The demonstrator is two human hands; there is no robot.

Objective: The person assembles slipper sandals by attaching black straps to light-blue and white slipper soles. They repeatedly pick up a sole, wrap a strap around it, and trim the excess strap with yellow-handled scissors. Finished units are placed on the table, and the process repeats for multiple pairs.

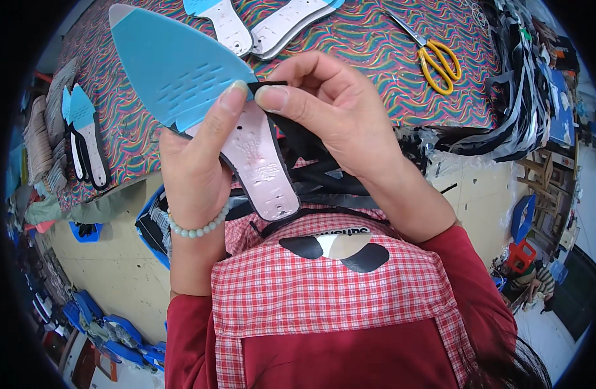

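Observation:
A pointed shoe insole [175,65], light blue at the front and pale pink at the heel, is tilted in front of my apron. My left hand [197,155] grips it at the waist, thumb on top beside the blue edge and fingers behind. Between thumb and fingers, my right hand [340,110] pinches a narrow black strip [301,136] against the insole's right edge. Dark edging shows around the heel part. The rest of the strip hangs below my right hand, partly hidden by it.
Yellow-handled scissors [437,65] lie on the patterned table cover [363,39]. More insoles [230,29] rest at the table's far side, others [90,139] at the left. Black and clear strips [505,123] hang off the right edge. Blue bins [116,330] stand on the floor.

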